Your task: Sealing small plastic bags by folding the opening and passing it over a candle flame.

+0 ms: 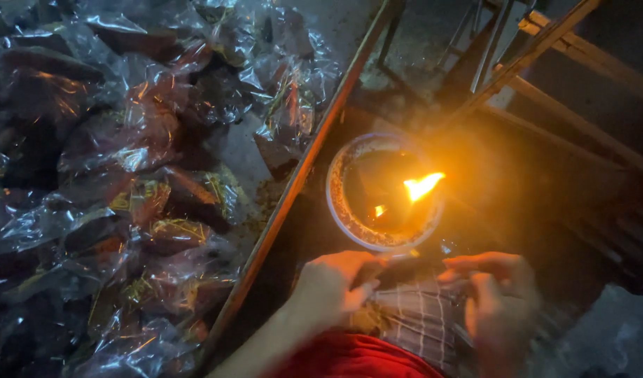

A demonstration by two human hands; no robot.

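My left hand (333, 287) and my right hand (496, 297) are close together just below a round bowl (349, 217) in which a small flame (422, 186) burns. Both hands pinch the top edge of a clear plastic packet (405, 267) held between them, near the bowl's rim. The packet's contents are dark and hard to make out. A checked cloth (419, 315) lies under my hands on my lap, over red fabric (349, 357).
A large heap of filled clear plastic packets (118, 175) covers the left side. A wooden rail (300, 175) runs diagonally between the heap and the bowl. Wooden slats (580, 119) stand at the upper right. The scene is dim.
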